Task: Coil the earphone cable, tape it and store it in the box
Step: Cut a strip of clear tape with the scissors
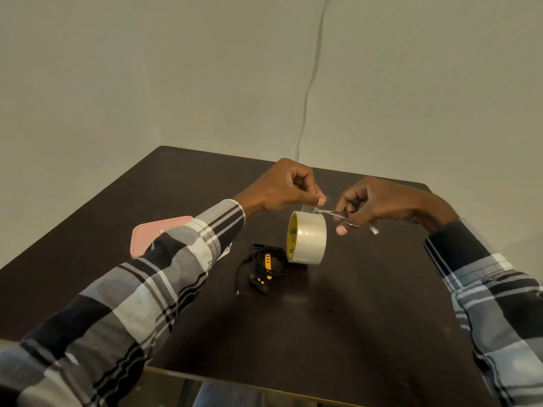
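The person stands at a dark table point(352, 333) and works with both hands above a roll of clear tape point(307, 237). The roll stands on its edge on the table, with its yellow core turned toward the left. The left hand point(282, 186) pinches the free end of the tape strip point(318, 209) between thumb and fingertips, just above the roll, and the other fingers are curled in. The right hand point(379, 201) holds small scissors point(342, 214); its fingers are curled through the handles, and the thin blades point to the left and meet the stretched strip. I cannot tell if the blades are closed. The coiled earphone cable point(264, 267), black with yellow parts, lies on the table just beside the roll, on its near left side, and no hand touches it. The pink box point(152, 233) lies further left, partly hidden behind the left sleeve point(141, 295), which is checked black, grey and white.
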{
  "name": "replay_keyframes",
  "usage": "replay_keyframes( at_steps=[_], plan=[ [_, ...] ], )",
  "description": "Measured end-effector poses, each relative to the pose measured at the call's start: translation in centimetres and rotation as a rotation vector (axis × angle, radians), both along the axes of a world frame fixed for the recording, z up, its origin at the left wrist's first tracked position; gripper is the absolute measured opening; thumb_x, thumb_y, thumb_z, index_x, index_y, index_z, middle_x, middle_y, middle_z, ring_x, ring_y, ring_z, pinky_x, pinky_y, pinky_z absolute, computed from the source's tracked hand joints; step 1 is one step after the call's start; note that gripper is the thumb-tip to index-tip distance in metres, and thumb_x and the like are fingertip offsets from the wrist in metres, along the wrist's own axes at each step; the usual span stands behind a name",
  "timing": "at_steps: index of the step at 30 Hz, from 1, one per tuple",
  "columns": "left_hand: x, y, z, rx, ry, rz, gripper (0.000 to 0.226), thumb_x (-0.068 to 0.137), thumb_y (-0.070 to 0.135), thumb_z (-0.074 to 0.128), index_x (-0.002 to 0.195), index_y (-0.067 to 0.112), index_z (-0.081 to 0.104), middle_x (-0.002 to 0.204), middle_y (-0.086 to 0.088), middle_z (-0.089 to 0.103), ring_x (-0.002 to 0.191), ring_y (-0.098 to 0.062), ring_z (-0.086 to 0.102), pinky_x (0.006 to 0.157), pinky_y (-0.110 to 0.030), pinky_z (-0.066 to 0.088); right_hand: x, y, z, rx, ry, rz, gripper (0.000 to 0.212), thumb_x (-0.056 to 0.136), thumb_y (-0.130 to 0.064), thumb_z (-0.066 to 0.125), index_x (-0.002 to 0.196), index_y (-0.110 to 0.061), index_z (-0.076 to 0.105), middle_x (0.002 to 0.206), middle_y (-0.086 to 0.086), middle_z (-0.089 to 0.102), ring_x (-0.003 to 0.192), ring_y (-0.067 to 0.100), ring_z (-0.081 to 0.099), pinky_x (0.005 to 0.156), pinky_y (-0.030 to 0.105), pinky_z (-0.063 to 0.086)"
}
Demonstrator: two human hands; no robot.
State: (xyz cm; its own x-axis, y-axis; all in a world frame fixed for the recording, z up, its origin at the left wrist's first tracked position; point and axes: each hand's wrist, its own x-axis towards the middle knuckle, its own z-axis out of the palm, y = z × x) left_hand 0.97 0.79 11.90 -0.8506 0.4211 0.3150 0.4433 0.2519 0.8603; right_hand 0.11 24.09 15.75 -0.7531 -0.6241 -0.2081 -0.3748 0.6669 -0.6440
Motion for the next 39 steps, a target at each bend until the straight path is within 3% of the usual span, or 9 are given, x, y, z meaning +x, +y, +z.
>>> replay_keyframes(
  at_steps=[5, 12, 18, 24, 28, 35, 39],
  plan=[
    [0.1, -0.1, 0.1, 0.015, -0.004, 0.017, 0.021, 0.078, -0.002, 0.079, 0.081, -0.015, 0.063, 0.089, -0.022, 0.074, 0.083, -0.012, 0.074, 0.077, -0.022, 0.057, 0.0, 0.3, 0.0, -0.013, 0.03, -0.029, 0.02, 0.068, -0.023, 0.089, 0.084, -0.015, 0.08, 0.062, 0.004, 0.062, 0.054, 0.01, 0.048, 0.05, 0.022, 0.035],
    [0.1, 0.1, 0.2, 0.017, -0.004, 0.018, 0.023, 0.078, -0.001, 0.079, 0.082, -0.017, 0.063, 0.089, -0.022, 0.074, 0.086, -0.014, 0.075, 0.08, -0.024, 0.057, 0.4, 0.4, 0.3, 0.024, -0.007, -0.011, 0.024, 0.072, -0.028, 0.087, 0.09, -0.016, 0.079, 0.075, 0.01, 0.061, 0.066, 0.016, 0.052, 0.058, 0.029, 0.042],
    [0.0, 0.0, -0.1, 0.004, 0.004, 0.02, 0.023, 0.078, 0.0, 0.079, 0.081, -0.016, 0.063, 0.088, -0.022, 0.074, 0.088, -0.015, 0.075, 0.084, -0.03, 0.059, 0.2, 0.5, 0.2, 0.056, -0.01, -0.025, 0.014, 0.079, -0.022, 0.084, 0.09, -0.015, 0.078, 0.074, 0.008, 0.064, 0.065, 0.014, 0.052, 0.056, 0.028, 0.041],
    [0.0, 0.4, -0.2, 0.008, 0.008, 0.013, 0.02, 0.079, 0.0, 0.079, 0.081, -0.013, 0.064, 0.09, -0.022, 0.074, 0.087, -0.017, 0.074, 0.082, -0.03, 0.059, 0.3, -0.4, -0.1, 0.027, -0.023, 0.012, 0.027, 0.074, -0.032, 0.085, 0.092, -0.013, 0.077, 0.078, 0.014, 0.061, 0.069, 0.021, 0.05, 0.054, 0.026, 0.04],
    [0.1, 0.5, -0.2, 0.013, -0.003, 0.011, 0.021, 0.079, 0.0, 0.079, 0.081, -0.013, 0.063, 0.089, -0.021, 0.074, 0.084, -0.017, 0.074, 0.081, -0.028, 0.059, 0.1, -0.5, -0.2, -0.005, -0.023, 0.012, 0.045, 0.061, -0.047, 0.09, 0.089, -0.014, 0.077, 0.074, 0.01, 0.058, 0.067, 0.018, 0.048, 0.053, 0.025, 0.038],
    [0.0, 0.4, -0.2, 0.01, -0.003, 0.021, 0.022, 0.078, 0.001, 0.079, 0.082, -0.014, 0.063, 0.09, -0.021, 0.074, 0.082, -0.015, 0.074, 0.081, -0.03, 0.059, -0.4, -0.1, -0.3, -0.038, -0.046, -0.037, 0.037, 0.068, -0.016, 0.089, 0.096, -0.005, 0.068, 0.064, 0.008, 0.06, 0.052, 0.012, 0.049, 0.05, 0.027, 0.036],
    [0.0, 0.4, -0.3, 0.009, -0.003, 0.023, 0.022, 0.078, 0.003, 0.08, 0.081, -0.012, 0.064, 0.09, -0.02, 0.074, 0.085, -0.02, 0.074, 0.082, -0.031, 0.06, -0.5, -0.1, -0.3, -0.023, -0.062, -0.025, 0.043, 0.069, -0.015, 0.089, 0.103, -0.008, 0.063, 0.062, 0.01, 0.063, 0.049, 0.011, 0.051, 0.052, 0.028, 0.036]
  ],
)
